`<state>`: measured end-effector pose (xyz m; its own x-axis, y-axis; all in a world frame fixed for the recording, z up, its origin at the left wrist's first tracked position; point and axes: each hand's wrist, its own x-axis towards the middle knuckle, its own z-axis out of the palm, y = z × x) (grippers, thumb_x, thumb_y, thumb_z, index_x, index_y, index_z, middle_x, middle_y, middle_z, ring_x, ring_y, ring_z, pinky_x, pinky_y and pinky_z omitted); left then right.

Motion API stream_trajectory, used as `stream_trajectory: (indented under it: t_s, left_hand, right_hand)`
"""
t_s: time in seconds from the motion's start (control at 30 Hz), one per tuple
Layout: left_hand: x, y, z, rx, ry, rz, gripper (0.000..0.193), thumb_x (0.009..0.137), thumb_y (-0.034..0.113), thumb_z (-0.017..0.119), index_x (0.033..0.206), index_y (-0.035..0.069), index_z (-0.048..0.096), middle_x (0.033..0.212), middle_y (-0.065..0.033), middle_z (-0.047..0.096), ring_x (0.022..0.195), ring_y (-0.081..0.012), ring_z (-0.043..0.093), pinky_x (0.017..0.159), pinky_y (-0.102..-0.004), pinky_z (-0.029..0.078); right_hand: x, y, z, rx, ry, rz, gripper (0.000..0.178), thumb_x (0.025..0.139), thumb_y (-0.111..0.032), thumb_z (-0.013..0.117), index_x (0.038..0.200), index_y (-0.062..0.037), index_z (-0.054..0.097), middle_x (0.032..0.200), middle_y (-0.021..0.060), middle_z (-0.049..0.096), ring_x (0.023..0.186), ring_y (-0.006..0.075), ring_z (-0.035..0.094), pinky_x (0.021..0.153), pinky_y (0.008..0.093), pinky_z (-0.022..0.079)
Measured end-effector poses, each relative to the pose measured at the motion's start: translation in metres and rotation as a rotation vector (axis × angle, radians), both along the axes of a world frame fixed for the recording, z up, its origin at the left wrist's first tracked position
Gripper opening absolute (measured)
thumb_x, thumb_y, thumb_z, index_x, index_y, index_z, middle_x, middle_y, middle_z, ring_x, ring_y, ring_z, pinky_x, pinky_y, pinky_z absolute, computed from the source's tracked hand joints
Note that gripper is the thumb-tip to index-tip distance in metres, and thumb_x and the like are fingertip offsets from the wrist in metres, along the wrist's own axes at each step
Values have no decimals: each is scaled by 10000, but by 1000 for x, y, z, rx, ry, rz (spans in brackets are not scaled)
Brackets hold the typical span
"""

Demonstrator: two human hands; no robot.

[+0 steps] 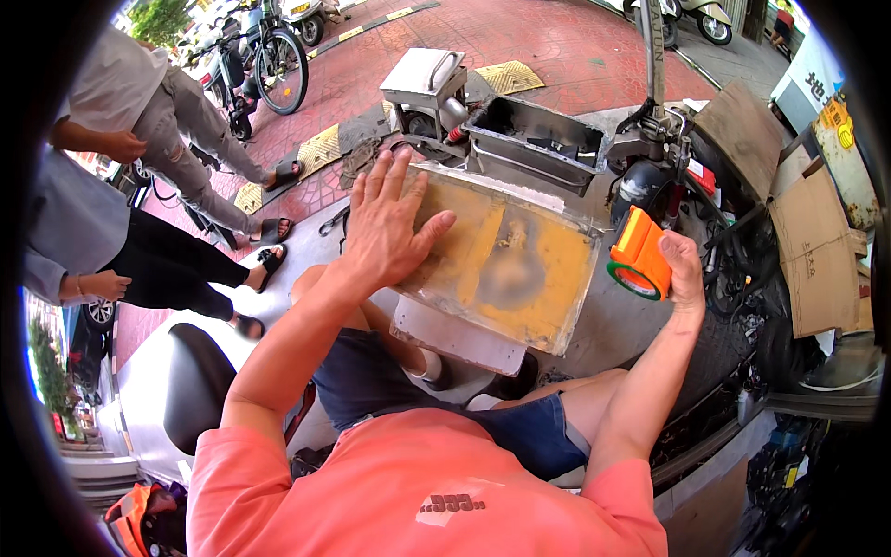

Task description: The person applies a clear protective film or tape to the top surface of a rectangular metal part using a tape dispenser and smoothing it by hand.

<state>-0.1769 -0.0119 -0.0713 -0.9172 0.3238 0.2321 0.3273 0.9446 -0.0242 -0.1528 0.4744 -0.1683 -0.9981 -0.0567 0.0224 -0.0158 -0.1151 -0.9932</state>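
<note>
My left hand [387, 218], fingers spread and palm down, is over the left part of a flat box [566, 290]; whether it presses on the top is hard to tell. The box has a worn yellow top with a dark smudge and grey, scuffed edges. It lies in front of me, above my knees, with a pale slab [457, 336] showing under its near side. My right hand [684, 269] is closed round a bright orange handheld thing [647, 246] with a round, green-rimmed end, held off the box's right side. Its exact kind is unclear.
Beyond the box stand a metal bin [534, 153] and a small metal-topped stool [422, 76]. A metal post [653, 65] rises at the far right. Cardboard [812, 255] and clutter line the right. Two people stand at left; a black seat [200, 385] is nearer me.
</note>
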Motion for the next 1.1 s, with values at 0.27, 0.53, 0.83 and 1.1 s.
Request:
stream_trajectory:
  t_s: [0.27, 0.53, 0.83, 1.1]
  left_hand:
    - [1, 59, 2, 49, -103, -141, 959, 1028, 724, 492, 1556, -77, 494, 1728, -286, 273, 1628, -450, 193, 1309, -576, 146]
    - [25, 127, -2, 129, -112, -485, 1013, 975, 706, 589, 1539, -127, 471, 1708, -303, 298, 1614, -451, 233, 1306, -565, 172]
    - [26, 139, 3, 47, -124, -480, 1132, 903, 792, 610, 1532, -139, 470, 1705, -301, 307, 1615, -450, 235, 1307, -578, 161]
    - [33, 175, 1, 110, -167, -550, 926, 876, 473, 743, 1495, -161, 472, 1699, -312, 299, 1614, -440, 236, 1297, -582, 210]
  right_hand:
    - [1, -2, 13, 60, 14, -6, 418, 953, -426, 832, 864, -44, 687, 790, -60, 621, 723, 13, 515, 654, 224, 401]
    - [-5, -1, 13, 38, 13, 24, 403, 965, -418, 819, 870, -43, 705, 772, -53, 641, 705, 13, 525, 642, 225, 411]
    - [-3, 1, 7, -21, -4, 49, 342, 967, -375, 828, 900, -57, 721, 824, -67, 654, 749, 2, 541, 671, 218, 438]
    - [-4, 9, -4, -69, -36, 89, 369, 969, -343, 824, 1054, 7, 744, 933, -5, 737, 815, 37, 645, 745, 229, 520]
